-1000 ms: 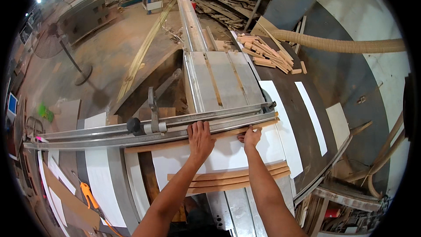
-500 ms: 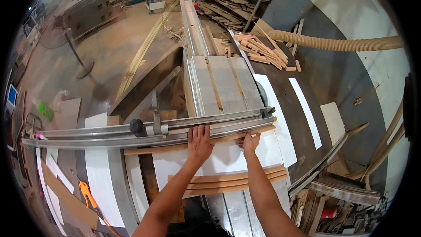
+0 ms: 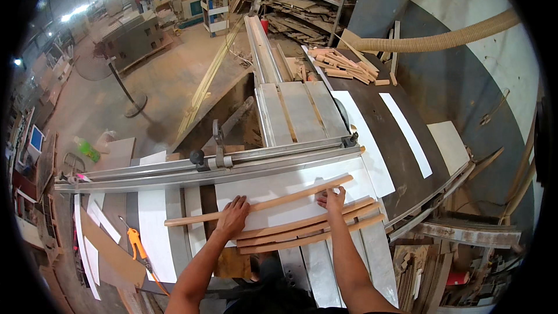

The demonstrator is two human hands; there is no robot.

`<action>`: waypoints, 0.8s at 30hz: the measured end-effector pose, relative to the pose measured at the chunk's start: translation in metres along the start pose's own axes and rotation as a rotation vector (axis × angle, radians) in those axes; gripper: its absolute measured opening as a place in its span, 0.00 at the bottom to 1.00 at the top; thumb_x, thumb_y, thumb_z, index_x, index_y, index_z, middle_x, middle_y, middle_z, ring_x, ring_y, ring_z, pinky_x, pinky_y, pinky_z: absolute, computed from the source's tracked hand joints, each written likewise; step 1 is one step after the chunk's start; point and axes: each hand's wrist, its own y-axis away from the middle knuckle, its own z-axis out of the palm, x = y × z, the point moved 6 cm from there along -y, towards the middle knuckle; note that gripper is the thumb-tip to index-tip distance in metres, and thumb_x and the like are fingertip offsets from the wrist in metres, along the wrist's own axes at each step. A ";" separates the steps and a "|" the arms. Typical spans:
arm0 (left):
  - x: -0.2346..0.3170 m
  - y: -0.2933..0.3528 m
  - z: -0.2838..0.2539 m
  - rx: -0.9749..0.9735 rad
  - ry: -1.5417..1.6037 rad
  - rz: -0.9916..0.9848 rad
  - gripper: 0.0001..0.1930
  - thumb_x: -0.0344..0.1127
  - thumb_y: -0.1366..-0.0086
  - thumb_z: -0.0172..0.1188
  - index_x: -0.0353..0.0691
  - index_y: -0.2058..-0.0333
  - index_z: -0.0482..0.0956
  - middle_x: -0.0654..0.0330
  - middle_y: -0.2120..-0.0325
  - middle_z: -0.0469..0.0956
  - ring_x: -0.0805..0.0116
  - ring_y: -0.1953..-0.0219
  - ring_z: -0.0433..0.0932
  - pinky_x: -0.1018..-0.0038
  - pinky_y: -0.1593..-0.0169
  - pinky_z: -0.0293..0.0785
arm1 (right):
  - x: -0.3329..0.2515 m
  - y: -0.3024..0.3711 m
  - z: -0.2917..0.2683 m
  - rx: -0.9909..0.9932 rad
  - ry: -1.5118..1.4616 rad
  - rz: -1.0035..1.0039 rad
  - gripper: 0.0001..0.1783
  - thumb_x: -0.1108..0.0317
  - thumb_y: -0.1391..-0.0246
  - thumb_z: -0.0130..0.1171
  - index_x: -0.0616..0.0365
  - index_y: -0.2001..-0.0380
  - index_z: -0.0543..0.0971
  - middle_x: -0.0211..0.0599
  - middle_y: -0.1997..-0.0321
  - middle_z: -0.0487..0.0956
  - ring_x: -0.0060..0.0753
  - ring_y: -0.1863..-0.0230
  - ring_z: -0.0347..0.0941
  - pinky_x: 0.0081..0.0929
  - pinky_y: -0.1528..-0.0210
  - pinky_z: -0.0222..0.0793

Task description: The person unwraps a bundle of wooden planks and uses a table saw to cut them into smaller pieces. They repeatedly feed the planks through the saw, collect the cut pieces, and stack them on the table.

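A long narrow wooden strip (image 3: 290,197) lies slantwise over white sheet material (image 3: 276,183), short of the metal fence (image 3: 267,161). My left hand (image 3: 233,216) is closed over the strip left of its middle. Toward its right end, my right hand (image 3: 331,199) grips it with curled fingers; the exact contact there is partly hidden. Nearer to me, several similar wooden strips (image 3: 308,228) lie roughly side by side across the white sheet and metal table (image 3: 317,261), passing under my right wrist.
A sliding saw table (image 3: 302,110) extends beyond the fence, with a black knob (image 3: 197,157) on the fence. Short wood offcuts (image 3: 346,65) lie piled at the far right, below a ribbed hose (image 3: 436,40). An orange air gun (image 3: 136,243) rests at left.
Both hands have brought the strip away from the fence, toward me. My left hand has shifted left. The nearer strips are more spread out, and the whole view has tilted.
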 end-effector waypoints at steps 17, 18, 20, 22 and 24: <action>0.025 0.192 -0.094 0.694 0.147 -0.270 0.19 0.17 0.49 0.58 0.40 0.58 0.70 0.51 0.61 0.76 0.49 0.56 0.73 0.55 0.48 0.64 | -0.149 0.237 -0.021 -0.152 -0.214 -0.675 0.36 0.78 0.45 0.66 0.57 0.39 0.58 0.40 0.60 0.79 0.23 0.64 0.76 0.22 0.62 0.76; 0.022 0.197 -0.095 0.717 0.144 -0.282 0.19 0.17 0.50 0.57 0.40 0.58 0.70 0.51 0.61 0.76 0.48 0.56 0.73 0.55 0.48 0.64 | -0.152 0.245 -0.016 -0.171 -0.211 -0.697 0.36 0.78 0.45 0.67 0.57 0.39 0.58 0.40 0.60 0.79 0.23 0.63 0.76 0.22 0.62 0.75; 0.015 0.208 -0.097 0.766 0.134 -0.316 0.19 0.16 0.50 0.57 0.40 0.58 0.70 0.50 0.62 0.75 0.48 0.56 0.72 0.55 0.48 0.63 | -0.153 0.255 -0.012 -0.153 -0.177 -0.702 0.36 0.78 0.45 0.67 0.57 0.40 0.58 0.39 0.61 0.78 0.23 0.64 0.75 0.21 0.62 0.73; 0.019 0.215 -0.107 0.802 0.090 -0.283 0.19 0.16 0.50 0.56 0.40 0.59 0.70 0.50 0.62 0.75 0.48 0.57 0.72 0.55 0.48 0.63 | -0.153 0.262 -0.006 -0.179 -0.173 -0.708 0.35 0.78 0.45 0.66 0.57 0.40 0.58 0.38 0.60 0.78 0.23 0.63 0.75 0.20 0.61 0.72; 0.033 0.212 -0.128 0.834 -0.003 -0.257 0.18 0.17 0.49 0.54 0.40 0.59 0.70 0.52 0.65 0.75 0.50 0.60 0.73 0.56 0.50 0.62 | -0.153 0.261 -0.017 -0.012 0.113 -0.826 0.38 0.73 0.48 0.70 0.58 0.38 0.60 0.47 0.53 0.77 0.38 0.48 0.72 0.36 0.45 0.69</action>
